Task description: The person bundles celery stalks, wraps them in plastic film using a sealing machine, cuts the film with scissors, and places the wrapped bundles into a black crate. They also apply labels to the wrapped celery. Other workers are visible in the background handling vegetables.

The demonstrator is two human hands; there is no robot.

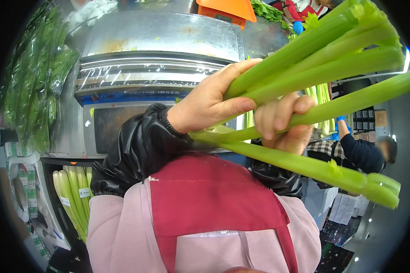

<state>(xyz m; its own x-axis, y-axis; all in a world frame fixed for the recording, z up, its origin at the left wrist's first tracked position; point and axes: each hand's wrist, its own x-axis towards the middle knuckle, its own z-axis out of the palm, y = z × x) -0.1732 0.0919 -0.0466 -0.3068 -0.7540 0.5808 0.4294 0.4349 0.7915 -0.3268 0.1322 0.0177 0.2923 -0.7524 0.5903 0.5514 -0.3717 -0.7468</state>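
My left hand (pixel 213 97) grips a bunch of green celery (pixel 304 65), its thumb lying across the stalks. The bunch rises towards the upper right, close to the camera. My right hand (pixel 285 121) is closed around a single celery stalk (pixel 348 102) that angles away from the others. Below it, another stalk (pixel 294 163) slants down to the right in front of my right sleeve. The stalks come together near my left wrist. Behind my left hand stands a film wrapping machine (pixel 140 75) with a metal top and clear film stretched over its front.
Wrapped leafy greens (pixel 34 82) lie at the left. Labelled celery (pixel 75 191) stands in a dark crate at the lower left, beside label rolls (pixel 29 191). An orange container (pixel 227 10) sits at the top. One co-worker (pixel 365 153) is at the right, another (pixel 294 13) at the top.
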